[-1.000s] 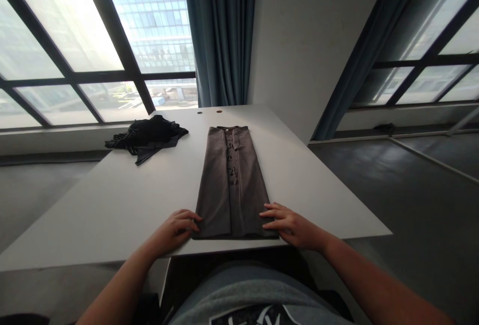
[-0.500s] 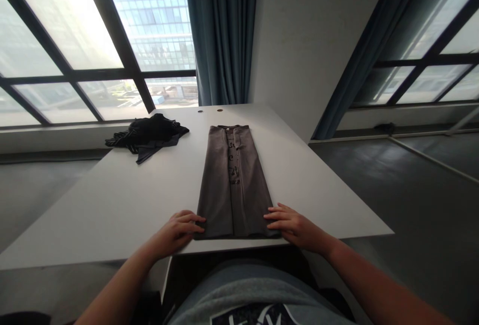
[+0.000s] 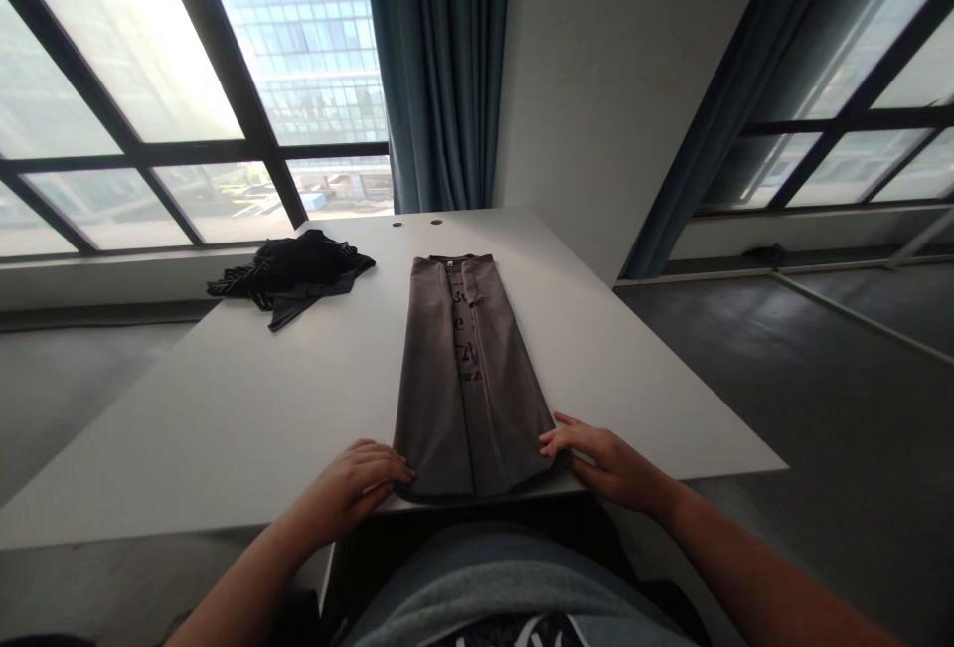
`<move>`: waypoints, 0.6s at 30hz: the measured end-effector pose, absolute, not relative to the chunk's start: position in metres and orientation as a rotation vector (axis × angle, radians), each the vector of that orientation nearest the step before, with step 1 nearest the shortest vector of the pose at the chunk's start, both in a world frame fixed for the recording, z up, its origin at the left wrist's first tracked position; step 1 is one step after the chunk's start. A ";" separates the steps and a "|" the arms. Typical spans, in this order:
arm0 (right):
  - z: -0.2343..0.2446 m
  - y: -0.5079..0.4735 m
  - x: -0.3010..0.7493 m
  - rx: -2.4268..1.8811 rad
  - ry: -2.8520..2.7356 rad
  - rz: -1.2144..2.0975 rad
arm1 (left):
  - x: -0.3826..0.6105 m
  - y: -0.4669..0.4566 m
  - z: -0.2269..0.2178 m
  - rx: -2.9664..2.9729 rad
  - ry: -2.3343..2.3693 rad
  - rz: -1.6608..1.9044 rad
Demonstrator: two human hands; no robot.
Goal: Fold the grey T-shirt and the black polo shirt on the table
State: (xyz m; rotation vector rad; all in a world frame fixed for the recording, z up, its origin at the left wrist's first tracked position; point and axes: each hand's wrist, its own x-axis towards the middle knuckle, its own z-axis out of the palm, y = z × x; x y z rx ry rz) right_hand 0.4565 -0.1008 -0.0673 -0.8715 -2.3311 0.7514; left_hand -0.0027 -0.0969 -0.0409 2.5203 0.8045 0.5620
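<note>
A grey T-shirt (image 3: 466, 379), folded lengthwise into a long strip with printed dark lettering down its middle, lies on the white table (image 3: 224, 428), its collar at the far end. My left hand (image 3: 350, 488) grips the near left corner of the hem. On the opposite corner, my right hand (image 3: 603, 463) has its fingers curled over the cloth. The hem bows toward me between my hands, close to the table's near edge.
A crumpled black garment (image 3: 290, 279) with striped edges lies at the far left of the table. Two small round fittings (image 3: 417, 223) sit near the far edge. Beyond the table stand a white wall, blue curtains and tall windows.
Both hands have drawn the shirt's near end toward me. The hem now bows instead of lying straight, and the collar end has shifted slightly closer.
</note>
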 end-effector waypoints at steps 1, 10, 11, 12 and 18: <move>-0.064 -0.101 0.456 -0.872 -2.298 0.764 | -0.001 -0.098 -0.037 2.505 0.817 0.602; -0.032 -0.046 0.445 -1.135 -1.818 0.827 | 0.002 -0.045 -0.008 2.324 1.133 0.867; -0.030 -0.034 0.443 -1.131 -1.784 0.832 | 0.003 -0.035 -0.006 2.299 1.156 0.888; -0.028 -0.021 0.440 -1.124 -1.758 0.833 | 0.005 -0.024 -0.004 2.273 1.173 0.905; -0.025 0.059 0.433 -1.125 -1.701 0.887 | 0.013 0.051 -0.006 2.097 1.212 1.010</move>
